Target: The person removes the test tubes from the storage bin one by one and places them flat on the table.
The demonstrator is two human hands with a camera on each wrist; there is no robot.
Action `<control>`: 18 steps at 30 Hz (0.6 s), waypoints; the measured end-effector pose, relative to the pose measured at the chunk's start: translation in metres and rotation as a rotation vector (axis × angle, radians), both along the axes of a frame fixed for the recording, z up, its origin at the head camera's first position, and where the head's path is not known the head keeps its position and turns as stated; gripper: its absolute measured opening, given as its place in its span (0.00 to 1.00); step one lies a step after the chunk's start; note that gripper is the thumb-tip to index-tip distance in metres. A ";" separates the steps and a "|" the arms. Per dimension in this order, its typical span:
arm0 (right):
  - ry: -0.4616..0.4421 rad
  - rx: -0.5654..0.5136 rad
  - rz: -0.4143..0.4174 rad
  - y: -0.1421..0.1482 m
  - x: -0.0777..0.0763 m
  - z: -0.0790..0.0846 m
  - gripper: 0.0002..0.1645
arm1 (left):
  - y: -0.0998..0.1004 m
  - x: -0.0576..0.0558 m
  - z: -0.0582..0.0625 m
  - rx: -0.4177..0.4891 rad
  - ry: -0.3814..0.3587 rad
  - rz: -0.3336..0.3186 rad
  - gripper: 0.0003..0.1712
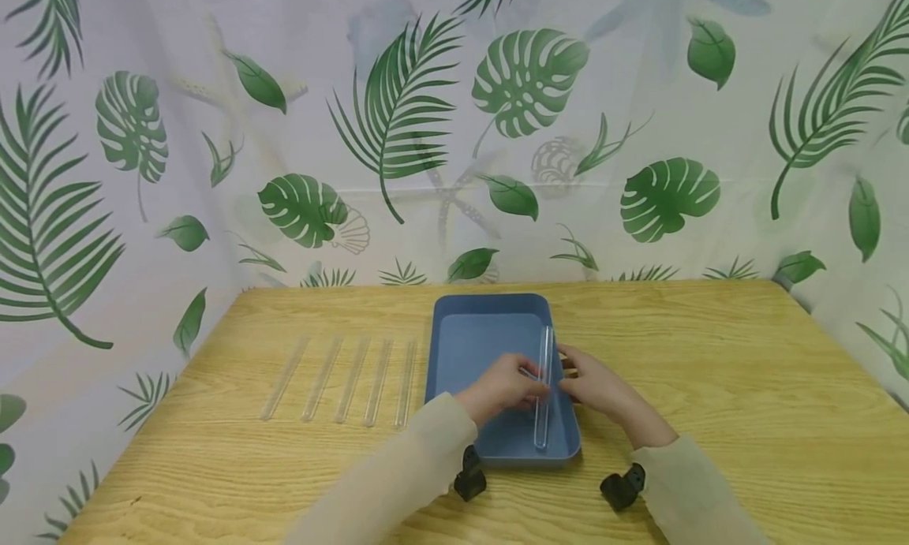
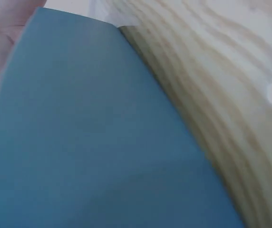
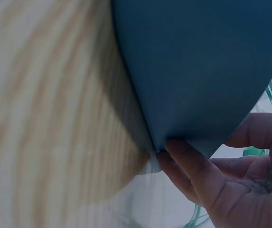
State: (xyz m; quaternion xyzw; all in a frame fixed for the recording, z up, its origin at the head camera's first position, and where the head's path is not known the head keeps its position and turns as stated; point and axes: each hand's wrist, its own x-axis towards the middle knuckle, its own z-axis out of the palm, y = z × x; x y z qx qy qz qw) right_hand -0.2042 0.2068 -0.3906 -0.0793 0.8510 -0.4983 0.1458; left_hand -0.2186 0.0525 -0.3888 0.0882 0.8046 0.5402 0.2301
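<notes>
In the head view, a blue rectangular tray (image 1: pixel 465 454) stands on the wooden table. A clear test tube (image 1: pixel 543 431) lies lengthwise along its right side, rounded end toward me. My left hand (image 1: pixel 506 383) reaches over the tray and pinches this tube near its middle. The left wrist view shows only the tray's outer wall (image 2: pixel 93 109), not the fingers on the tube. My right hand (image 1: pixel 596 381) is at the tray's right side. In the right wrist view its fingers (image 3: pixel 193 166) touch the tray's outer wall, and another digit passes behind the rim.
Several clear test tubes (image 1: pixel 353 381) lie in a spaced row on the table (image 1: pixel 213 442), left of the tray. Behind the table hangs a white cloth (image 1: pixel 426 237) with green leaf prints. Each wrist wears a small black camera (image 1: pixel 469 475).
</notes>
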 end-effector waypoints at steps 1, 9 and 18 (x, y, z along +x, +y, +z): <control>-0.002 0.001 0.000 0.000 0.000 0.000 0.36 | -0.003 0.001 0.002 0.014 0.009 -0.005 0.09; 0.004 0.024 -0.006 0.000 -0.001 -0.002 0.36 | -0.027 0.007 0.018 0.083 0.089 -0.036 0.15; 0.009 0.003 0.000 0.000 -0.001 -0.002 0.36 | -0.054 0.007 0.028 0.138 0.193 0.074 0.17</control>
